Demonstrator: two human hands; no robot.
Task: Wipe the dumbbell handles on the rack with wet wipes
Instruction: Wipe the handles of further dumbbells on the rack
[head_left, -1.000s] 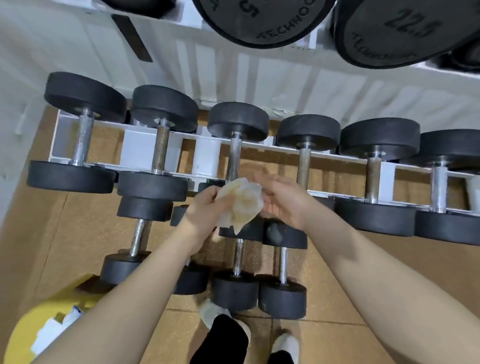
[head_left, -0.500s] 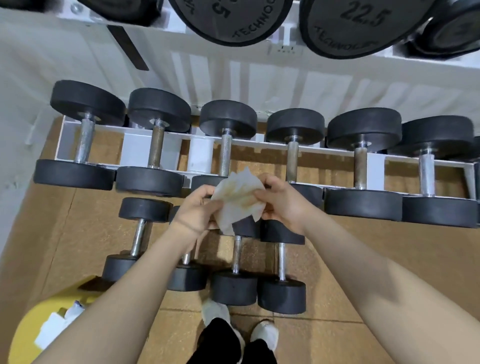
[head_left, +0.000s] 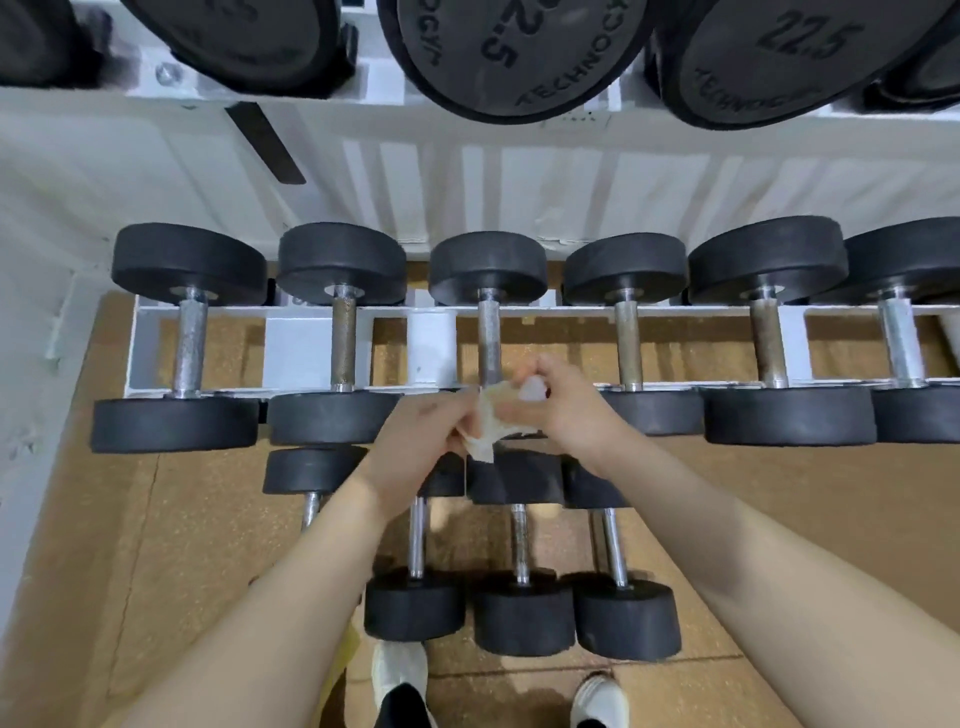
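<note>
Place: gym, free-weights area.
Rack: white metal rack (head_left: 431, 340), low tier, w/ a row of six black round-head dumbbells (head_left: 182, 338) laid across its rails, steel handles showing.
Upper tier: bigger dumbbell heads (head_left: 524, 47) at top edge, stamped "22.5" & "TECHNOGY…" (rest cut off).
Floor: tan cork-like floor (head_left: 156, 545); four smaller dumbbells (head_left: 519, 556) lying on it just in front of the rack's front rail.
Wall: white, behind rack.
</note>
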